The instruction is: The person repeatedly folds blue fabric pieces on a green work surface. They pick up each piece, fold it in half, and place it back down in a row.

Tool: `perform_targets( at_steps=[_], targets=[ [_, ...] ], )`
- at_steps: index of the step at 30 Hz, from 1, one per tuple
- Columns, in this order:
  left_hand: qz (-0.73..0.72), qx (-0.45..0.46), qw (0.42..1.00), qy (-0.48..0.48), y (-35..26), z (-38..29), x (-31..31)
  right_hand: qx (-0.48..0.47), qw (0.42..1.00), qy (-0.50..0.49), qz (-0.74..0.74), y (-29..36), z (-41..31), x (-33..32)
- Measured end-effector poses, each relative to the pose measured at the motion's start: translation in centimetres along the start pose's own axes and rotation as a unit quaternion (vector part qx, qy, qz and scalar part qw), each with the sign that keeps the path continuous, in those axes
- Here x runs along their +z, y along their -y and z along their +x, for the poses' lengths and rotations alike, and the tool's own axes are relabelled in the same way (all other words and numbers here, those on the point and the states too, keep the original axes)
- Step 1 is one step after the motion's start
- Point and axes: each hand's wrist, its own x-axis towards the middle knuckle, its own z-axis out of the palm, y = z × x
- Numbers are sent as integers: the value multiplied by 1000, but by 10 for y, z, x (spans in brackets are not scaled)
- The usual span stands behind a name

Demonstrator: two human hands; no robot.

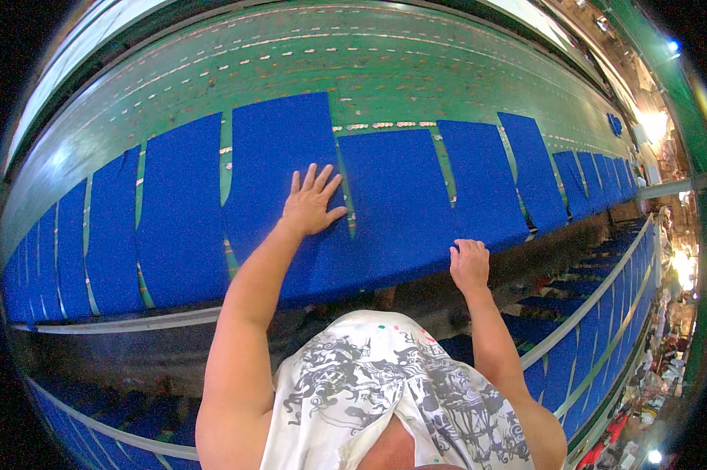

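Blue fabric panels lie side by side on a long green table (pixel 383 82). With fingers spread, my left hand (pixel 312 205) presses palm down near the right edge of one tall panel (pixel 277 141). Just right of it is a shorter blue panel (pixel 389 176), whose near end reaches the table's front edge. My right hand (pixel 470 263) is at that front edge, by the lower corners of the shorter panel and the neighbouring panel (pixel 477 170). Its fingers are bent, and whether they pinch the cloth is hidden.
More blue panels (pixel 180 217) run along the table to both sides, with narrow green gaps between them. Behind me are other tables with blue panels (pixel 606 317) and a pale rail (pixel 594 294). A small blue bundle (pixel 615 124) sits at the far right. Mixed items (pixel 629 429) lie at lower right.
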Motion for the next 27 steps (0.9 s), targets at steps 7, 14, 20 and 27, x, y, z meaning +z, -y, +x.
perform_targets(
  at_steps=[7, 14, 20, 27],
  targets=[
    [-77, -169, 982, 22, -96, -50, -42, 2, 982, 161, 95, -42, 36, 5],
    [-487, -324, 811, 5, -149, -75, 6, 55, 795, 192, 573, -77, 84, 71],
    [-231, -331, 895, -190, -153, -47, 52, 27, 772, 226, 593, -63, 133, 47],
    [-195, -368, 909, 15, -170, 19, 7, 31, 726, 157, 669, -89, 154, 56]
  ],
)
